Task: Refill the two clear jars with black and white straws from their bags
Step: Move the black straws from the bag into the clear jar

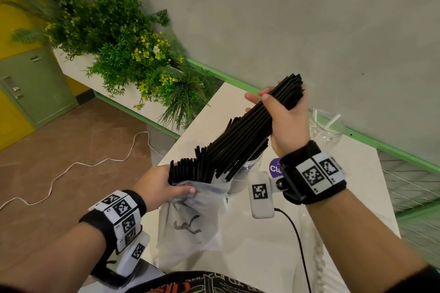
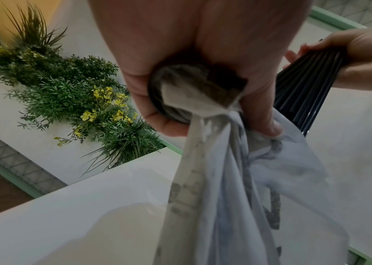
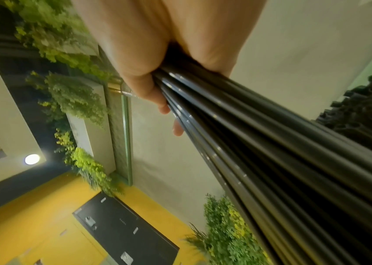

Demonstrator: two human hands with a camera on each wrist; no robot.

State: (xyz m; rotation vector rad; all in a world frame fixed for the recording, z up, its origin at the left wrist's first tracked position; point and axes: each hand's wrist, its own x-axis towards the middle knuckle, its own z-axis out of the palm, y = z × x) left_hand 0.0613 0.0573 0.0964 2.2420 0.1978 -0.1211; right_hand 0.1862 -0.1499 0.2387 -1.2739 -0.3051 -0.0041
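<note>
Black straws (image 1: 247, 131) are being drawn from the bag (image 1: 190, 216): a thick bundle is wrapped in the right hand (image 1: 285, 121) grip, above and beyond the bag mouth, which is pinched shut around the remaining straws by the left hand (image 1: 159, 188). Next, the bundle likely needs lifting clear and lowering into the jar (image 1: 245, 173) just below the right grip. Past that grip, a second jar (image 1: 327, 126) holding a few white straws (image 1: 333, 120) is seen on the table (image 1: 262, 245).

Head view looks down over both wrists; wrist views close along palms; all share black straws (image 1: 240, 135)

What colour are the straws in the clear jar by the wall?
White; the straws in the jar show best in the head view.
</note>
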